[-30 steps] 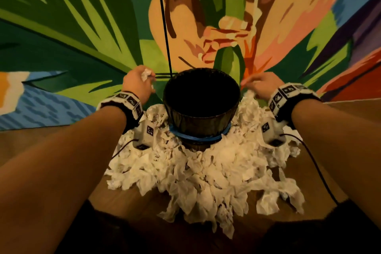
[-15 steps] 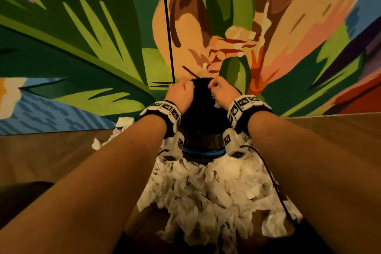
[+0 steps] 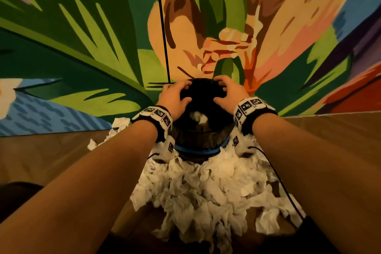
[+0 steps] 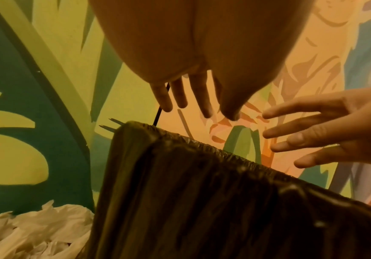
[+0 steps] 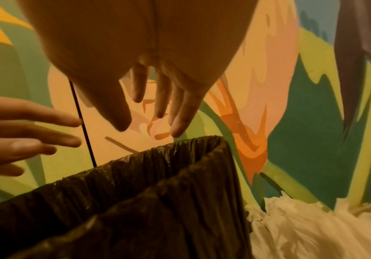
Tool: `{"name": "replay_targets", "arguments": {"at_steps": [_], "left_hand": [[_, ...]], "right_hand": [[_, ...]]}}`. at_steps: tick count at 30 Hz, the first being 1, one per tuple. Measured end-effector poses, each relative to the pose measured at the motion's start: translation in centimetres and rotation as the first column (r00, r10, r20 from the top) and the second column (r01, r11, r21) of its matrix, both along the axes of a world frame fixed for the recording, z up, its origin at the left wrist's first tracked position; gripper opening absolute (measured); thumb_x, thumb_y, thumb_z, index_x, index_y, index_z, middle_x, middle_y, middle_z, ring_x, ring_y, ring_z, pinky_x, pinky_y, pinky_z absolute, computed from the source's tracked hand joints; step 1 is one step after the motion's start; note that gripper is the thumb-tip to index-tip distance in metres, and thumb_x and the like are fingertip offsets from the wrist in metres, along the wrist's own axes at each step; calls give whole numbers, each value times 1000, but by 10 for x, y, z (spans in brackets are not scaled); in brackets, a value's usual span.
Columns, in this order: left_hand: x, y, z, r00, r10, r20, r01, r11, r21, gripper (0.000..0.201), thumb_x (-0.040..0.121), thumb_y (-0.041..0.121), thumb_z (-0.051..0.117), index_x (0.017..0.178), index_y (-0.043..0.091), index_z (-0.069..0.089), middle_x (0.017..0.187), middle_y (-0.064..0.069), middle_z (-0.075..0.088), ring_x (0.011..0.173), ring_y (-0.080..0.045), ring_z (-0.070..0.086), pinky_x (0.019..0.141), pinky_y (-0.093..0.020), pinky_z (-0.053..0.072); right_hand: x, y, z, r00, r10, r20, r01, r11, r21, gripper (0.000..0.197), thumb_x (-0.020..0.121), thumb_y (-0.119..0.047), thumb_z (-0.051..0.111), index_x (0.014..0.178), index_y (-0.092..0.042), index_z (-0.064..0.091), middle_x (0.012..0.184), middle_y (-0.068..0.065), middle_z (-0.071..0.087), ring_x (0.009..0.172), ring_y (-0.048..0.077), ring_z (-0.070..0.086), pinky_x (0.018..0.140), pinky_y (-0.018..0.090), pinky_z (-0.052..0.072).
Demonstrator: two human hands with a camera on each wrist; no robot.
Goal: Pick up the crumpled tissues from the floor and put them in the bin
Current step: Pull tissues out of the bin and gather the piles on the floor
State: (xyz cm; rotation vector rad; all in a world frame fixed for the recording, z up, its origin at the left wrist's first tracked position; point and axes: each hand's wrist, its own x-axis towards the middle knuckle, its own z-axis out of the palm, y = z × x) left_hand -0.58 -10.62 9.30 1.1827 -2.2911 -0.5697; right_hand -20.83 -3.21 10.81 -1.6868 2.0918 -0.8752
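Note:
A round bin [image 3: 201, 140] lined with a black bag stands on the floor by the wall, its rim [image 4: 202, 143] [image 5: 136, 157] seen close in both wrist views. Both my hands hover over its mouth with fingers spread and empty: left hand [image 3: 175, 97] [image 4: 191, 98], right hand [image 3: 228, 95] [image 5: 155, 105]. White tissue pieces [image 3: 199, 117] show inside the bin below my hands. A big heap of crumpled tissues [image 3: 206, 189] rings the bin's foot, with more at its left [image 4: 31, 231] and right [image 5: 308, 227].
A colourfully painted wall [image 3: 82, 47] rises right behind the bin. A thin black cord [image 3: 162, 27] hangs down it to the bin's far rim. The wooden floor [image 3: 51, 156] stretches left and right of the heap. A cable [image 3: 282, 183] trails from my right wrist.
A second ago each hand was beside the bin holding a tissue. Both came together over the bin's mouth, then the fingers spread and the tissues dropped inside.

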Motion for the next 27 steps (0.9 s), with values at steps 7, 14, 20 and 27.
{"name": "replay_targets", "arguments": {"at_steps": [7, 14, 20, 27], "left_hand": [[25, 34, 18, 988, -141, -54, 138, 988, -70, 41, 94, 45, 45, 72, 14, 61, 59, -5, 60, 55, -18, 56, 59, -39, 49], [32, 79, -11, 964, -250, -89, 244, 967, -76, 47, 93, 36, 47, 53, 16, 36, 44, 2, 31, 41, -13, 34, 45, -21, 22], [37, 103, -85, 840, -402, 364, 364, 915, 172, 40, 102, 41, 39, 67, 25, 50, 59, 1, 51, 54, -16, 48, 52, -32, 37], [68, 111, -142, 861, -205, 466, 111, 969, 222, 30, 96, 51, 48, 119, 32, 51, 115, 4, 55, 96, -19, 58, 77, -36, 51]], "right_hand": [[-27, 29, -4, 946, -251, 205, 287, 944, -165, 14, 84, -18, 63, 94, -21, 55, 87, -6, 60, 73, 9, 56, 65, 22, 44], [-51, 86, -55, 896, -434, 97, 430, 901, 59, 32, 91, -33, 54, 67, -12, 54, 68, 9, 58, 70, 30, 54, 63, 36, 40], [-43, 131, -106, 956, -291, -46, 289, 893, 344, 31, 95, -31, 54, 74, -8, 61, 75, 12, 59, 70, 26, 52, 59, 30, 37], [2, 126, -145, 988, -3, -156, 96, 799, 593, 25, 91, -49, 56, 92, -24, 61, 94, 1, 62, 85, 22, 58, 74, 33, 50]]}}
